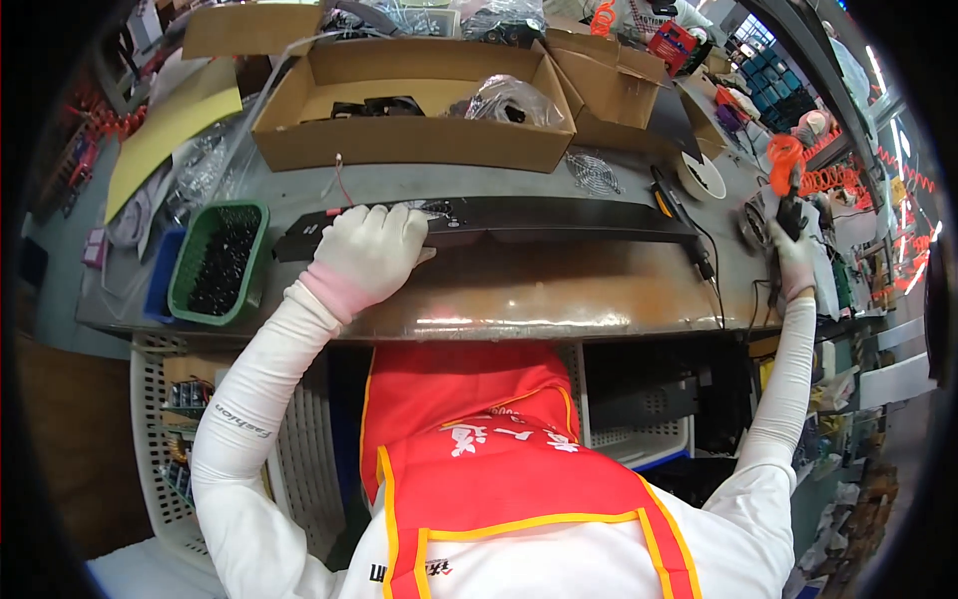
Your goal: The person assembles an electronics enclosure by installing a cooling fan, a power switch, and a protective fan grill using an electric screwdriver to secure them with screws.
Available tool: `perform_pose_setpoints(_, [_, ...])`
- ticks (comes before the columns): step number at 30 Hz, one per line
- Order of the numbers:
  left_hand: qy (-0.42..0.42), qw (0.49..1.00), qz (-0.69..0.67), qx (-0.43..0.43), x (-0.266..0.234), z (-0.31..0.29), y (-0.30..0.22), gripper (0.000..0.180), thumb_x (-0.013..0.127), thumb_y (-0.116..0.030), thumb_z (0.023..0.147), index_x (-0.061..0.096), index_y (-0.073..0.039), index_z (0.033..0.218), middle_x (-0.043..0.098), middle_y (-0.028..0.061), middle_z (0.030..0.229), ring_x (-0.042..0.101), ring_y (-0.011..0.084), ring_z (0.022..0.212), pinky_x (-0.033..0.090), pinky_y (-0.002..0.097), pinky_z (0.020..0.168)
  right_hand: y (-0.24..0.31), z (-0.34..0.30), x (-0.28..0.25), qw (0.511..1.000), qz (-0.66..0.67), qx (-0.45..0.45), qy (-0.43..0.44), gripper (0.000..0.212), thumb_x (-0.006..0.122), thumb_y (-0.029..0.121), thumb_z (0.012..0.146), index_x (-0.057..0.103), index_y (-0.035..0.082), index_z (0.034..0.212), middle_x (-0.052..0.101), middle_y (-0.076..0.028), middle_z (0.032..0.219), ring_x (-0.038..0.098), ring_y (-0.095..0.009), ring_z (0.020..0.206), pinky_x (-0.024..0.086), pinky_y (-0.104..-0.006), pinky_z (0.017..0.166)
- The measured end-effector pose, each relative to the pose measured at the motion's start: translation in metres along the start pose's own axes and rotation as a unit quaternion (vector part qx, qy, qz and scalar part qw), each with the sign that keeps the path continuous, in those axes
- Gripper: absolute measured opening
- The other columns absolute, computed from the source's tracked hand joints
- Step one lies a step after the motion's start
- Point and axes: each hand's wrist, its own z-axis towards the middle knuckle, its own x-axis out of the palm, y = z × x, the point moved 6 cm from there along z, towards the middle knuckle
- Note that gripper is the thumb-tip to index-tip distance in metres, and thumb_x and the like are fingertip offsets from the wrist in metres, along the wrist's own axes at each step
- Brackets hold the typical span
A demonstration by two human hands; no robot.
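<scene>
- On the long black panel [519, 218], at about ten o'clock from the picture's centre, the left hand [367, 255] lies flat in a white glove, fingers spread over the panel's left part and pressing it to the bench [519, 299]; it grips nothing, it only bears down.
- Out at three o'clock, the right hand [795, 255], gloved too, is closed round the dark handle of a power screwdriver [788, 190] with an orange top, held upright past the panel's right end.
- From that tool's side a black cable [711, 270] runs down over the bench edge.
- Lengthwise, the panel runs from nine o'clock to three o'clock across the metal bench, with a red and white wire [337, 182] standing up near its left end.
- At nine o'clock from the left hand stands a green bin [215, 260] full of small dark parts, a blue bin [162, 275] just beside it.
- Toward twelve o'clock, behind the panel, sits an open cardboard box [409, 140] with black fans and a clear bag inside; a round wire fan grille [595, 172] lies by its right corner.
- Nearest at six o'clock is the person's red vest [479, 429] with yellow trim.
</scene>
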Motion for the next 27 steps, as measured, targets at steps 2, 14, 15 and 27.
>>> perform_pose_setpoints(2, [-0.006, 1.000, 0.000, 0.006, -0.002, 0.007, 0.002, 0.035, 0.068, -0.034, 0.074, 0.054, -0.009, 0.093, 0.057, 0.0023, 0.077, 0.059, 0.0183, 0.067, 0.047, 0.0311, 0.059, -0.057, 0.004, -0.014, 0.993, -0.044, 0.108, 0.027, 0.022, 0.074, 0.028, 0.081, 0.061, 0.010, 0.087, 0.052, 0.005, 0.060, 0.045, -0.006, 0.044, 0.033, -0.0246, 0.042])
perform_pose_setpoints(14, [0.099, 0.995, 0.025, -0.009, 0.003, 0.016, 0.019, 0.036, 0.070, -0.031, 0.072, 0.056, -0.011, 0.098, 0.064, 0.0021, 0.085, 0.062, 0.0194, 0.066, 0.048, 0.0326, 0.060, -0.184, 0.042, 0.033, 0.973, -0.202, 0.090, 0.059, 0.042, 0.074, 0.027, 0.075, 0.060, 0.002, 0.106, 0.062, -0.007, 0.077, 0.057, -0.017, 0.061, 0.047, -0.0333, 0.058])
perform_pose_setpoints(15, [0.094, 0.995, 0.020, -0.001, 0.002, 0.024, 0.016, 0.036, 0.070, -0.031, 0.071, 0.056, -0.011, 0.098, 0.064, 0.0019, 0.085, 0.063, 0.0194, 0.066, 0.048, 0.0328, 0.060, -0.197, 0.042, 0.026, 0.974, -0.204, 0.086, 0.040, 0.044, 0.073, 0.028, 0.075, 0.060, 0.002, 0.107, 0.063, -0.009, 0.079, 0.059, -0.019, 0.065, 0.048, -0.0347, 0.063])
perform_pose_setpoints(27, [0.155, 0.987, 0.022, 0.047, 0.023, 0.028, -0.012, 0.045, 0.064, -0.007, 0.066, 0.057, -0.009, 0.110, 0.060, 0.0068, 0.100, 0.059, 0.0261, 0.082, 0.046, 0.0404, 0.070, -0.200, 0.015, 0.017, 0.849, -0.508, 0.141, -0.014, 0.047, 0.070, 0.044, 0.080, 0.060, 0.010, 0.110, 0.058, -0.013, 0.112, 0.067, -0.031, 0.093, 0.054, -0.0428, 0.074])
